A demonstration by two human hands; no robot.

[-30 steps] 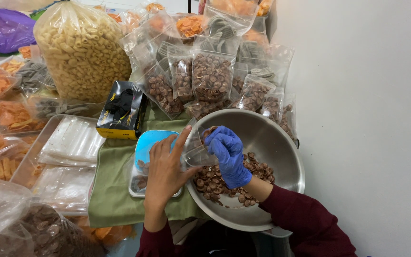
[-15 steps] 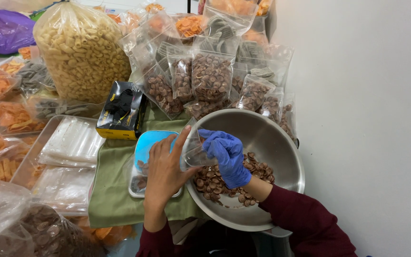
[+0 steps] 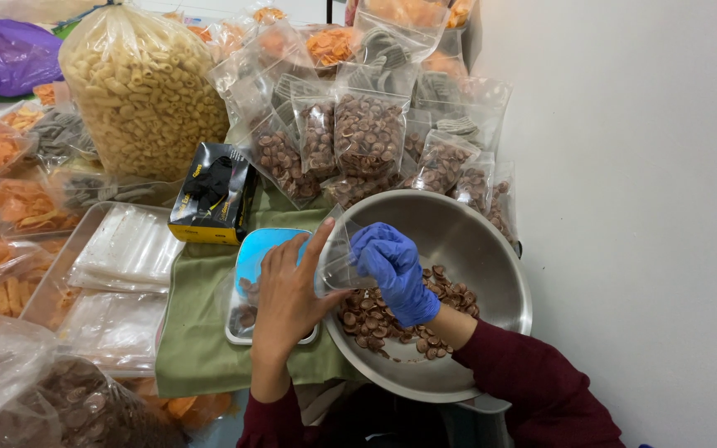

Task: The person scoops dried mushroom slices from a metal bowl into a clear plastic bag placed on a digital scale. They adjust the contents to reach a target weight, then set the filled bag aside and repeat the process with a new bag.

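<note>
My left hand (image 3: 288, 294) is bare and holds a small clear plastic bag (image 3: 338, 257) open at the rim of a large steel bowl (image 3: 491, 249). My right hand (image 3: 393, 270), in a blue glove, is at the bag's mouth, fingers curled inside or against it. Brown round snack pieces (image 3: 450, 294) lie in the bowl's bottom under both hands. Beneath my left hand sits a small kitchen scale with a blue top (image 3: 259, 249), with some brown pieces beside it.
Filled clear bags of brown pieces (image 3: 367, 133) stand behind the bowl. A big bag of pale pasta-shaped snacks (image 3: 143, 83), a black glove box (image 3: 213, 191), a tray of empty flat bags (image 3: 126, 249), orange snack bags (image 3: 10, 199) and a green cloth (image 3: 201, 332) fill the left. A white wall (image 3: 641, 207) is at right.
Barely anything differs: both hands stay at the clear bag over the bowl, the gloved hand shifting only slightly at its mouth.
</note>
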